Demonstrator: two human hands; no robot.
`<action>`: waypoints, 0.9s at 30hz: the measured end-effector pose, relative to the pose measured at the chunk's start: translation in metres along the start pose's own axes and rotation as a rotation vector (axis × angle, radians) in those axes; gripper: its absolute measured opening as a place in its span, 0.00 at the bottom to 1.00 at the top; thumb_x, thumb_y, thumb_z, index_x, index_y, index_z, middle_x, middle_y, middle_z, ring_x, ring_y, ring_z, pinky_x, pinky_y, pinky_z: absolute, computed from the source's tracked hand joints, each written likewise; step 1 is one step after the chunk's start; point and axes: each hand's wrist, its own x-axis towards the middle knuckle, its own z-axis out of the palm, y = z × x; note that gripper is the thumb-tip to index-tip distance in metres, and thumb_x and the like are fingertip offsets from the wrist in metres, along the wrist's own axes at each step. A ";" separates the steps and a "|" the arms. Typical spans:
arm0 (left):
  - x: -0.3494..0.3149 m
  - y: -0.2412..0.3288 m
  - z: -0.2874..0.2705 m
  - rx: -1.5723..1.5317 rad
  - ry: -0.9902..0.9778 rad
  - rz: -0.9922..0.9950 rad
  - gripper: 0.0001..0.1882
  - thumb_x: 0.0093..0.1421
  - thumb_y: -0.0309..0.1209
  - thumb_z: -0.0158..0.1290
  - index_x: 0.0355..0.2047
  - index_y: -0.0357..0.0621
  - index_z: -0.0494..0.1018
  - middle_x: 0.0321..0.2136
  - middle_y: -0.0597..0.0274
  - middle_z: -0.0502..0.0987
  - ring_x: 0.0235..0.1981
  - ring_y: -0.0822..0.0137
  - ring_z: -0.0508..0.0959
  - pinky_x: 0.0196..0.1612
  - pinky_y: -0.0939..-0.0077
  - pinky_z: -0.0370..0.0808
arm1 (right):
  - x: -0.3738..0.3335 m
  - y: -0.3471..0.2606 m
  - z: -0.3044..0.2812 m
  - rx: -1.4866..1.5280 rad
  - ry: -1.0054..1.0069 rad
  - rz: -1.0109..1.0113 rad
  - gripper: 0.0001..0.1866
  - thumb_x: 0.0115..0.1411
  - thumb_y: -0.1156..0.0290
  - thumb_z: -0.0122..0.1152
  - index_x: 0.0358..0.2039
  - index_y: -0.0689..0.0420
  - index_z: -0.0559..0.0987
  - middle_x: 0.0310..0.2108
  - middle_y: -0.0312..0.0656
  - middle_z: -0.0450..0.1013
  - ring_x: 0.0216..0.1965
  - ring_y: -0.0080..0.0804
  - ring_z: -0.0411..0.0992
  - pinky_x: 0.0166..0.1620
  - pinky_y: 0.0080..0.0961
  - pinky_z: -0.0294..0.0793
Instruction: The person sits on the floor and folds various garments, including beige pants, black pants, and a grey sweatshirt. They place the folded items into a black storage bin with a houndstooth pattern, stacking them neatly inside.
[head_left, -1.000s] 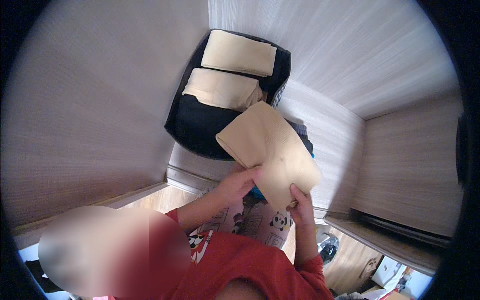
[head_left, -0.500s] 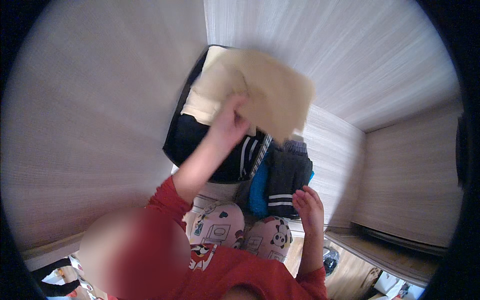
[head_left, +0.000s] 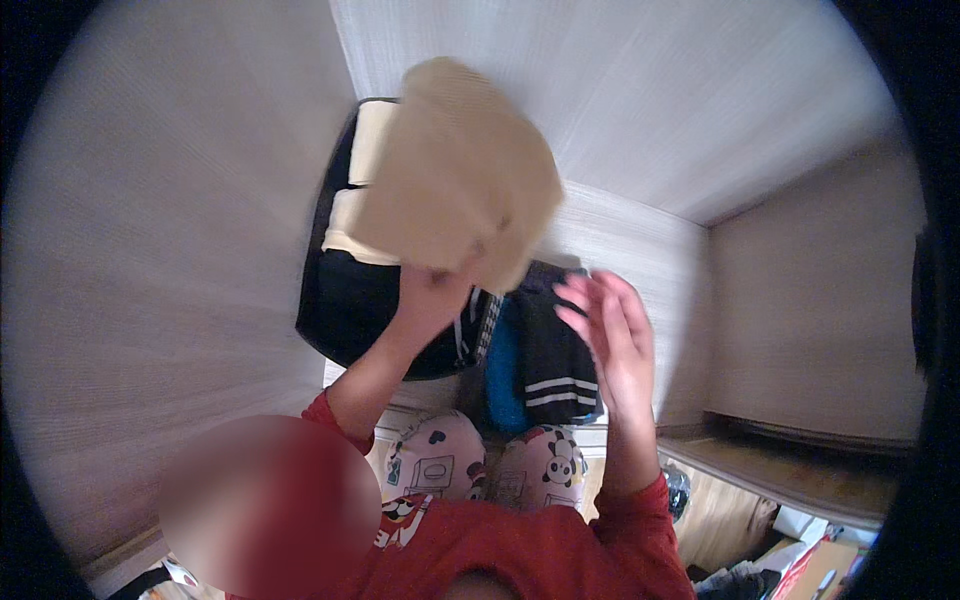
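Observation:
My left hand (head_left: 428, 298) grips the lower edge of a tan folded garment (head_left: 460, 170), which is raised over a black-sided storage bin (head_left: 309, 290). Inside the bin lie cream folded clothes (head_left: 372, 145) and, nearer me, a black garment (head_left: 352, 300) with white stripes. The raised fabric hides much of the bin's far right part. My right hand (head_left: 622, 325) is empty, fingers apart, just right of folded dark grey trousers (head_left: 558, 345) with two white stripes. A blue fuzzy cloth (head_left: 504, 372) shows between those trousers and the bin.
Pale wood-grain panels (head_left: 200, 200) enclose the space at left, back and right. My knees in printed pink trousers (head_left: 545, 465) are close to the near edge. A wooden ledge (head_left: 780, 465) runs along the lower right, with a dark bag (head_left: 677, 492) below it.
The tan garment has turned more upright and shifted left in my left hand. My right hand has risen beside the dark trousers, its fingers spreading. The whole view has shifted slightly.

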 end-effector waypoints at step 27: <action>-0.080 0.016 -0.025 -1.358 0.055 -1.311 0.20 0.55 0.31 0.46 0.48 0.41 0.61 0.45 0.59 0.68 0.48 0.64 0.67 0.51 0.66 0.64 | -0.035 0.133 -0.067 1.108 -0.240 0.470 0.27 0.60 0.51 0.37 0.51 0.58 0.62 0.49 0.46 0.64 0.49 0.40 0.64 0.48 0.40 0.67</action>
